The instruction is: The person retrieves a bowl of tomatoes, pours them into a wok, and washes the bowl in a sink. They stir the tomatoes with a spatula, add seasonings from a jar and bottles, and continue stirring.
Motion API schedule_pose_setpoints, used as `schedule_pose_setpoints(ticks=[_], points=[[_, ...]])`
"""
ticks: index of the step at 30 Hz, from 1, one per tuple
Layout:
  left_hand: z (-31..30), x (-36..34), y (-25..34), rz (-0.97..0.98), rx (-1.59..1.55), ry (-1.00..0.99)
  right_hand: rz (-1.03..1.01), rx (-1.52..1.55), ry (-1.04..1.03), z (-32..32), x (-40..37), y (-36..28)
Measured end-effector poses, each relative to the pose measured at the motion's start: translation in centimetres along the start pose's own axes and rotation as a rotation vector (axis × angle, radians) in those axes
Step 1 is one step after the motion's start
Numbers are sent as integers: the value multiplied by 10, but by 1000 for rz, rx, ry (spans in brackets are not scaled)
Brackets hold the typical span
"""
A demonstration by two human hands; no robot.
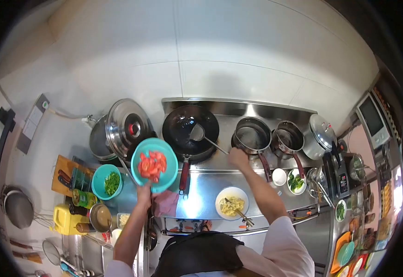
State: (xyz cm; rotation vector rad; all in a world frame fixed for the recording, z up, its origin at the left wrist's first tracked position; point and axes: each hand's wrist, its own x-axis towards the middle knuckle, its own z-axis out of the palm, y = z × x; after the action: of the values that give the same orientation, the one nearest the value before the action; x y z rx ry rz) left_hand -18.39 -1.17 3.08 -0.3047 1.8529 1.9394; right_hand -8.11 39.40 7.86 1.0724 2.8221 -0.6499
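Note:
My left hand (144, 193) grips the lower rim of a turquoise bowl (170, 179) that holds cut tomato pieces (152, 165). The bowl is raised over the counter, left of a black wok (178, 121). My right hand (238, 157) is closed on the handle of a metal ladle (197, 133), whose head is inside the wok. The wok's inside looks dark and shiny. Nearer to me, a white bowl (219, 210) with scrambled egg (231, 206) and chopsticks (245, 219) stands on the steel counter.
Two saucepans (252, 134) (289, 137) and a lidded pot (320, 134) stand right of the wok. At the left are a large pot with a metal lid (123, 124), a turquoise bowl of chopped greens (100, 177) and a yellow jug (66, 220). A pink cloth (166, 204) lies on the counter.

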Motion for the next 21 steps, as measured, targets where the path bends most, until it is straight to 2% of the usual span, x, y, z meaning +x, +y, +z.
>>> schedule_pose_setpoints(ticks=[2,4,6,7,10,14,17,19,21], points=[[39,48,20,331,73,-17,-36,-7,-56,35,-3,20],[84,65,60,342,399,140,27,449,-200,53,-19,28],[112,99,73,470,798,222,43,1099,-429,51,-47,23],[127,110,81,542,992,264,47,1080,-446,53,-51,21],[164,127,94,632,1183,243,47,1078,-393,57,-67,14],[194,144,90,784,1207,290,52,1046,-322,56,-79,8],[204,132,108,907,1269,225,70,852,-245,45,-83,6],[208,133,118,1016,1319,236,-11,655,-133,44,-83,11],[208,121,133,1033,1298,240,-79,468,-56,39,-86,13]])
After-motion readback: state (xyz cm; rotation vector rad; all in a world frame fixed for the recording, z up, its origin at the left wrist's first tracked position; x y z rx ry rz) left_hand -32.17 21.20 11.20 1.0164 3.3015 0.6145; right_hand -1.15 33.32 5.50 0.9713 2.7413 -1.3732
